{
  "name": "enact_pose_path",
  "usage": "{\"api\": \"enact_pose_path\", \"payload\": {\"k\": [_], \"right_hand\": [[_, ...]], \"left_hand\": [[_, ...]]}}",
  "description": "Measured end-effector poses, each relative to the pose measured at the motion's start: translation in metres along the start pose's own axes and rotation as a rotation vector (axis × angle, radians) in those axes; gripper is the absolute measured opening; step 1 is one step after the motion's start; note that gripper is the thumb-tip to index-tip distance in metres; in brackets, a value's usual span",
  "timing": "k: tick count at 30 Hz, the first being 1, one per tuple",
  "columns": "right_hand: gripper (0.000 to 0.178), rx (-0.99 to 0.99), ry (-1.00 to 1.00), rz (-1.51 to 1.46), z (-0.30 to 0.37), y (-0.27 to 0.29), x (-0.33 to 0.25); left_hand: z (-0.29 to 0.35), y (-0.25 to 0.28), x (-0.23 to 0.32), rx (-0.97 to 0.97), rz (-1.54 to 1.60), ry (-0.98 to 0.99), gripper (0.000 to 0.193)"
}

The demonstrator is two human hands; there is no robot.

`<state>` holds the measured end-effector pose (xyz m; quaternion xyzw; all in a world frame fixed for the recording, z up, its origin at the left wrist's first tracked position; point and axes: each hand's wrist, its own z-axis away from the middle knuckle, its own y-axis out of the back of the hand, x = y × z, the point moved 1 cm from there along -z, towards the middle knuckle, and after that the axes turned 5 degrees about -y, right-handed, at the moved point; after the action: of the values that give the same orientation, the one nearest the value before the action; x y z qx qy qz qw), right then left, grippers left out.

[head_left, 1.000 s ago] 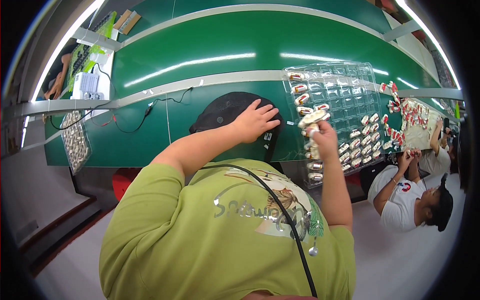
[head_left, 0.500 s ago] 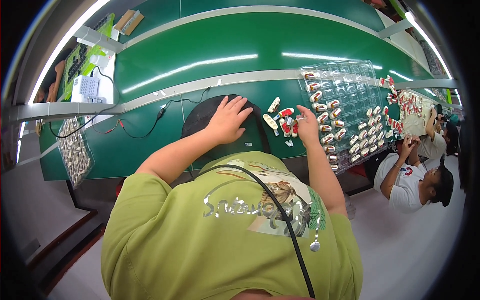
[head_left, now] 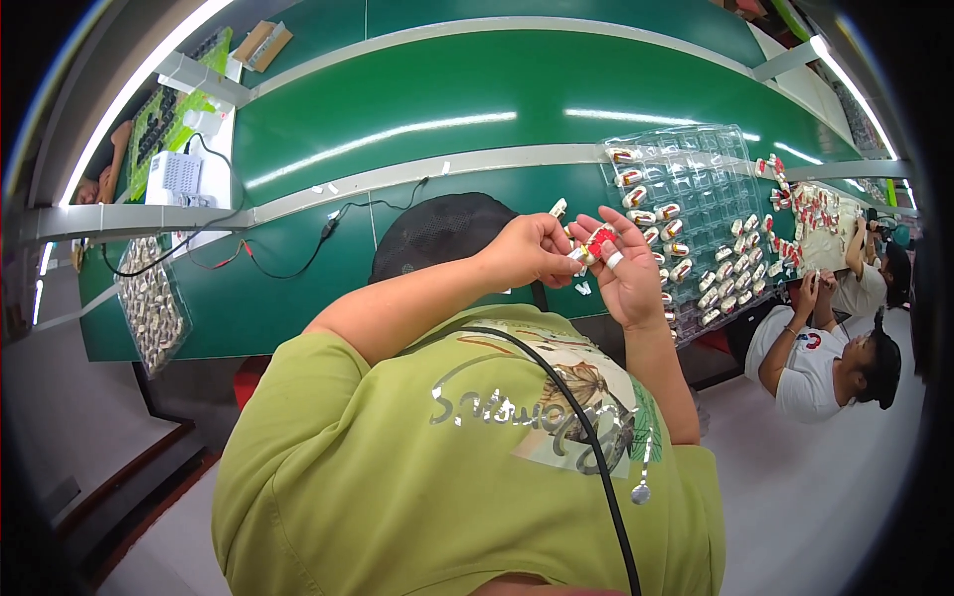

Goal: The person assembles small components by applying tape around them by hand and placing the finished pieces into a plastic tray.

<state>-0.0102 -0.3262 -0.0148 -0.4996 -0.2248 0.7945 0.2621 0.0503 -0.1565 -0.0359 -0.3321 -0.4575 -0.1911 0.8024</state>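
Observation:
My right hand (head_left: 636,281), palm up, holds a small white oval casing with red parts (head_left: 599,241) between thumb and fingers. A white band circles one of its fingers. My left hand (head_left: 532,250) meets it from the left, its thumb and fingertips pinched at the casing's near end. Exactly which bit the left fingertips grip is too small to tell. Just behind the hands, part of another white casing (head_left: 557,209) shows; the hands hide the spot around it. A black mesh cap-like thing (head_left: 437,233) lies beyond my left forearm.
Right of my hands, a clear compartment tray (head_left: 696,164) holds rows of casings, with more loose ones on it. A second filled tray (head_left: 151,308) is at the left. Cables (head_left: 326,230) cross the green table (head_left: 288,308). A co-worker in white (head_left: 810,353) sits at the right.
My left hand has left the black cap-like thing and moved right to meet my right hand. The right hand has turned palm up and now holds a casing from the loose group.

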Motion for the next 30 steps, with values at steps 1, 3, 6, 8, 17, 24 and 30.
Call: {"api": "enact_pose_path", "payload": {"k": [1,3,6,8,17,24,30], "right_hand": [[0.038,0.045,0.088,0.092,0.000,-0.002,0.000],[0.037,0.085,0.176,0.181,0.000,0.001,0.001],[0.026,0.400,0.394,0.728,0.002,0.018,0.011],[0.020,0.278,0.250,0.571,0.004,0.016,0.016],[0.009,0.072,0.038,0.211,0.006,0.006,0.015],[0.008,0.098,0.216,0.778,0.013,-0.016,0.000],[0.017,0.079,0.638,1.347,0.017,-0.028,-0.003]], "left_hand": [[0.003,-0.001,0.001,0.011,0.043,0.003,0.028],[0.007,-0.003,0.004,0.026,0.083,0.005,0.027],[0.011,-0.004,0.004,0.147,0.101,0.037,0.025],[0.012,-0.005,-0.001,0.160,0.099,-0.031,0.022],[0.020,-0.001,0.013,0.004,0.580,0.229,0.013],[0.019,-0.003,0.006,0.046,0.567,0.192,0.015],[0.017,-0.003,-0.001,0.087,0.637,0.167,0.031]]}}
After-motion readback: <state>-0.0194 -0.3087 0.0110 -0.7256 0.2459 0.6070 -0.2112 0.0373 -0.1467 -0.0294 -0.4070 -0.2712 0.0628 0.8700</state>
